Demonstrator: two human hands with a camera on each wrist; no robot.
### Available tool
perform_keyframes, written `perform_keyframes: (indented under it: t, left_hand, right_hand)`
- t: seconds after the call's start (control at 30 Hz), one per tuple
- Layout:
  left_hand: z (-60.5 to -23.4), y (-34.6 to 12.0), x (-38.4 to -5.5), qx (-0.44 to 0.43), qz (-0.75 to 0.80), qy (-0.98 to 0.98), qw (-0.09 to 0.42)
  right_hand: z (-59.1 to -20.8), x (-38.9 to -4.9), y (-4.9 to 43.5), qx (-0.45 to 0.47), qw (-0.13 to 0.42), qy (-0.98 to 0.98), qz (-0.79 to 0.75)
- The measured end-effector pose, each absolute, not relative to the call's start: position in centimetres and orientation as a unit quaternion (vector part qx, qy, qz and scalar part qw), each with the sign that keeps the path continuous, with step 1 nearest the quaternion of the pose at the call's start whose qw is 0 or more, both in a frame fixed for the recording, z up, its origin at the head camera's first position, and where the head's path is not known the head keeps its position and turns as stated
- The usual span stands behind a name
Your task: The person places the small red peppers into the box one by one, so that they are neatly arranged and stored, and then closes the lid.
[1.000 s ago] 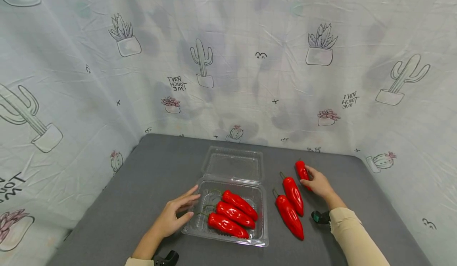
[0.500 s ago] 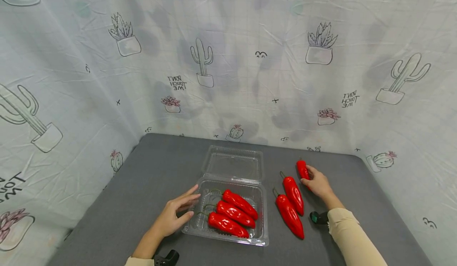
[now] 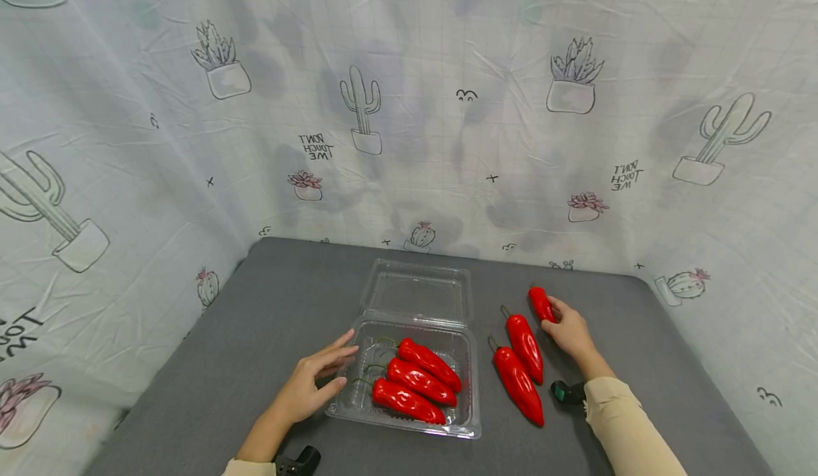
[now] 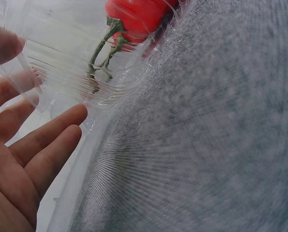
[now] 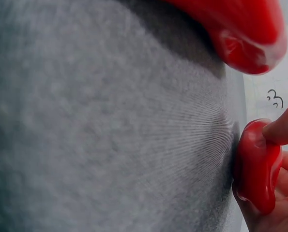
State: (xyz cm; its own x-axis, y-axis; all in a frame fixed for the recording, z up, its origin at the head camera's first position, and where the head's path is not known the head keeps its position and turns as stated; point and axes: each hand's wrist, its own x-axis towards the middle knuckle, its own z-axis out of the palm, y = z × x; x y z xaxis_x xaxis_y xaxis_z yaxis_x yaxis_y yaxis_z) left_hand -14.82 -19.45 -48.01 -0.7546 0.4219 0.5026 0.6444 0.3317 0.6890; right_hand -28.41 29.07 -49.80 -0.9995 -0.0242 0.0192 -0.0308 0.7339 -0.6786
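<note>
My right hand (image 3: 571, 330) pinches a long glossy red pepper (image 3: 540, 303) at the table's far right, thumb on one side and fingers on the other. Two more red peppers, a rear one (image 3: 525, 348) and a front one (image 3: 517, 385), lie slanted to its left. An open clear plastic clamshell box (image 3: 469, 408) holds three red peppers (image 3: 415, 382) side by side, green stems to the left. At the box's left wall rests my left hand (image 3: 309, 387), its fingers loosely extended; in the left wrist view the fingertips (image 4: 78, 113) lie right by the ribbed plastic.
The box's clear lid (image 3: 418, 291) lies folded back behind it. A grey cloth covers the table (image 3: 307, 284), whose rear edge meets a pale curtain (image 3: 441, 135) printed with cacti. Dark wrist cameras sit at both wrists.
The right forearm and its wrist camera have swung slightly left, while the hand keeps hold of the pepper in nearly the same place. The left hand and the box have not moved.
</note>
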Motion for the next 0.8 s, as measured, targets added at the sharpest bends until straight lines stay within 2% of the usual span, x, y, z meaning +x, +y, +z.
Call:
perform_keyframes:
  t: [0.5, 0.8]
  left_hand:
    - [-47.8, -19.4, -14.8, -0.335, -0.472, -0.806, 0.124]
    - [-47.9, -19.4, -14.7, -0.323, -0.471, -0.813, 0.115]
  right_hand:
    - [-48.8, -27.0, 29.0, 0.022, 0.006, -0.905, 0.424]
    - [-47.4, -25.8, 27.7, 0.060, 0.037, -0.894, 0.442]
